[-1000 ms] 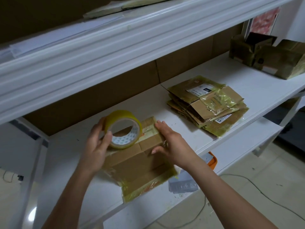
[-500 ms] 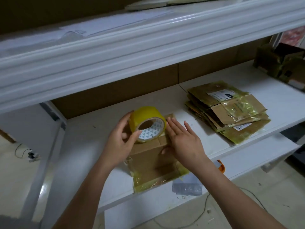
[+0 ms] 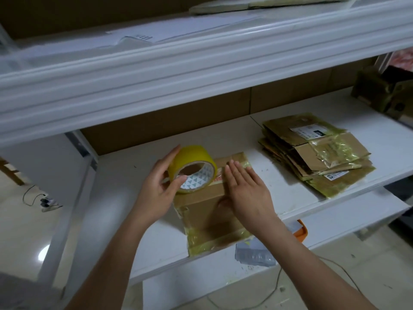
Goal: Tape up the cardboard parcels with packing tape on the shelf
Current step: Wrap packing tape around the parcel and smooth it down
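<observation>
A white shelf [image 3: 125, 180] runs across the scene, backed with brown board, and a second white shelf juts out above it. A flat cardboard parcel [image 3: 207, 211] lies on the near middle of the lower shelf, its near edge reaching the shelf's front lip, with yellowish tape already across its near and far ends.

The person's left hand [image 3: 154, 193] comes in from the near left with the forearm angled up. Its grip is curled round a roll of yellow packing tape [image 3: 192, 168], thumb on the near rim and fingers over the far side, and the roll rests tilted on the parcel's far left corner. The right hand [image 3: 248, 193] lies flat on the parcel just to the right of the roll, fingers straight, together and pointing away, holding nothing.

Further right on the shelf sits a stack of taped parcels [image 3: 317, 153] with white labels. At the far right stand more brown boxes [image 3: 380, 92]. Below the shelf, an orange object [image 3: 301, 231] peeks out, and a thin cable [image 3: 274, 285] trails over the pale floor.
</observation>
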### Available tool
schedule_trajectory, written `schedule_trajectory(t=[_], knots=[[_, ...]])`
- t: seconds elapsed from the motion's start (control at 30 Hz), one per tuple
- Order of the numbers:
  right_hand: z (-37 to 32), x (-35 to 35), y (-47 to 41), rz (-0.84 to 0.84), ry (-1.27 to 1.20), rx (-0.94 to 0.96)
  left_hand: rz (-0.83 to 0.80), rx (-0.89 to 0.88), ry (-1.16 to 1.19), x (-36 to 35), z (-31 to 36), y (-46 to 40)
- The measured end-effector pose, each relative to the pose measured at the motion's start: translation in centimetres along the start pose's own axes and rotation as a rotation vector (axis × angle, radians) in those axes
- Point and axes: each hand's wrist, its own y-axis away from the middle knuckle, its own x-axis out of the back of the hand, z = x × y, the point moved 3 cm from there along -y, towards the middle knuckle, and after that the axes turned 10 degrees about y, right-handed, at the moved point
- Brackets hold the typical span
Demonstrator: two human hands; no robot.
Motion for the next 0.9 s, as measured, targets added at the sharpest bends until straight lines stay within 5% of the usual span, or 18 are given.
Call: schedule_trajectory(t=[0.5, 0.67, 0.9], knots=[[-2.2, 0.2, -1.2, -0.017, 0.034, 0.043, -0.042, -0.056, -0.275, 2.8, 1.3, -0.4], [-0.8, -0.2, -1.7, -0.051, -0.04, 0.109, -0.086, 0.054, -0.55, 6.3, 1.1, 0.3], [-0.9, -0.3, -2.0, -0.064, -0.072, 0.123, -0.071, 0.148, -0.524, 7.0, -0.6, 1.4]])
